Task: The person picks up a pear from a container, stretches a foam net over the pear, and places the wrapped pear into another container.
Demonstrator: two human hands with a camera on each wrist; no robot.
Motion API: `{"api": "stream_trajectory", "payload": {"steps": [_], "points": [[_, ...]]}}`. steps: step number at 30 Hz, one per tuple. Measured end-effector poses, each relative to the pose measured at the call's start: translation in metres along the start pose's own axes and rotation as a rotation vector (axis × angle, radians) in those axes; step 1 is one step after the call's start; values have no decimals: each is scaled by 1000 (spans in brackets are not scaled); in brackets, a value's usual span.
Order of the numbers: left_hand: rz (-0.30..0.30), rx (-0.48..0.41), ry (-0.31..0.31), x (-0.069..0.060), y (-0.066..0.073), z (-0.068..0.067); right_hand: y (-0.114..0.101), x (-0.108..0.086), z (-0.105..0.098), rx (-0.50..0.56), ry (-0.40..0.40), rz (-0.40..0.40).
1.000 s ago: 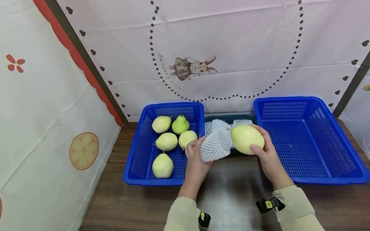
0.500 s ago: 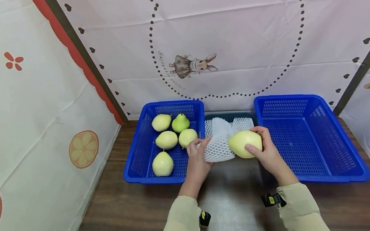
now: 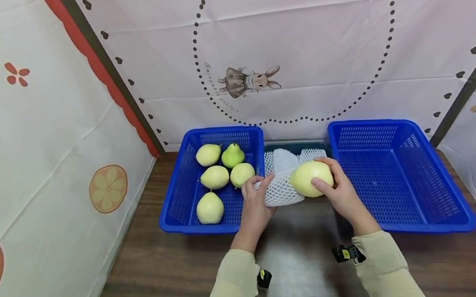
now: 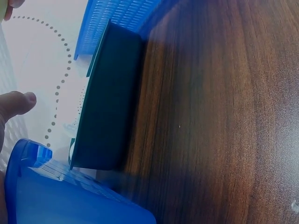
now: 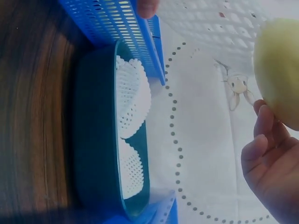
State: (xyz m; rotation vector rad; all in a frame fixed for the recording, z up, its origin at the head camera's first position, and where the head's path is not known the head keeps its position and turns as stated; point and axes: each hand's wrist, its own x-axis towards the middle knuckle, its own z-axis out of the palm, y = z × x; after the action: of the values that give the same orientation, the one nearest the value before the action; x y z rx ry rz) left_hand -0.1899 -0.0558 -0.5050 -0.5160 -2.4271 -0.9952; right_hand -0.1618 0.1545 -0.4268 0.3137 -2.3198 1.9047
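Note:
My left hand [image 3: 256,208] holds a white foam net sleeve [image 3: 282,190] with its thumb and fingers, beside the right rim of the left basket. A pale yellow-green pear [image 3: 311,179] is gripped in my right hand [image 3: 345,197], its left end at the mouth of the sleeve. How far the pear has entered the net cannot be made out. In the right wrist view the pear [image 5: 280,72] shows at the right edge, with my fingers under it. More foam nets [image 5: 132,98] sit in a dark green tray [image 5: 96,135] behind the hands.
On the left, a blue basket [image 3: 175,215] contains several pears [image 3: 210,208], one of them greener [image 3: 233,155]. Another blue basket [image 3: 385,185] stands on the right, with no fruit visible in it. A printed cloth [image 3: 297,52] hangs behind the brown wooden table [image 3: 147,278].
The pear in my right hand has moved left, up to the mouth of the foam net. My left hand still holds the net and has barely shifted.

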Motion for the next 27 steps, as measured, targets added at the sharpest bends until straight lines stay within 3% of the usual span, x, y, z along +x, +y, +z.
{"api": "stream_trajectory", "payload": {"steps": [10, 22, 24, 27], "points": [[-42, -16, -21, 0, 0, 0, 3, 0, 12, -55, -69, 102], [-30, -2, -21, -1, -1, -2, 20, 1, 31, 134, -80, 241], [-10, 9, 15, -1, -1, -1, 22, 0, 32, 206, -77, 271], [-7, 4, 137, -1, -2, -2, 27, -1, 33, 418, -4, 291]]}}
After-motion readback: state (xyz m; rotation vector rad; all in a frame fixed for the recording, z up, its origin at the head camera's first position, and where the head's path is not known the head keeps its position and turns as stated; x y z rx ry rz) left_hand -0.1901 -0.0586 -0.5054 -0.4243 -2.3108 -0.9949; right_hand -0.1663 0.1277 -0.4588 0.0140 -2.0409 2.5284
